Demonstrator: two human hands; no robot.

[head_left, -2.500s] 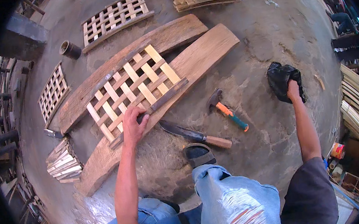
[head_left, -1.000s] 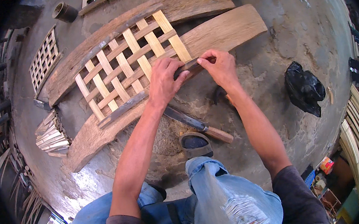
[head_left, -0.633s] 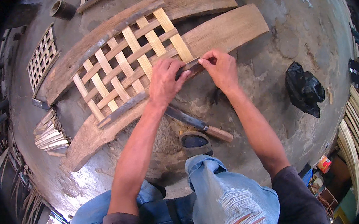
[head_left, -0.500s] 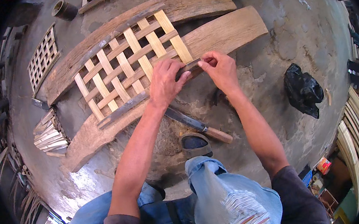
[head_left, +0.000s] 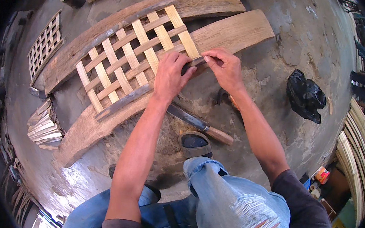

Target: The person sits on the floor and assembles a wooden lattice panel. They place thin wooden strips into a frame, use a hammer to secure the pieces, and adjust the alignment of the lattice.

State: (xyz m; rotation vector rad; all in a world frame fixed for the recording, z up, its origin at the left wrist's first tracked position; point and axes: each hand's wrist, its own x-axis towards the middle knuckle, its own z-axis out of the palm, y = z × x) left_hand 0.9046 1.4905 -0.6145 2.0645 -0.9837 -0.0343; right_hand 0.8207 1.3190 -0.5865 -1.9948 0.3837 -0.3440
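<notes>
A woven lattice panel of pale bamboo strips lies across two curved wooden beams, the near beam and the far beam. Dark flat bars edge its long sides. My left hand is closed around the near edge bar, close to its right end. At that end my right hand has thumb and forefinger pinched together on the bar's tip; the remaining fingers are curled. Below the left hand, a machete with a wooden handle rests on the floor next to my sandalled foot.
Bundled strips lie left of the beams, and a smaller lattice panel is beyond them. A black plastic bag sits on the right. Long curved slats are stacked at the far right. Something orange shows partly behind my right forearm.
The view has shifted slightly. Both hands remain at the right end of the near bar, and my right fingers have moved a little. The orange piece beside my right forearm has come into sight.
</notes>
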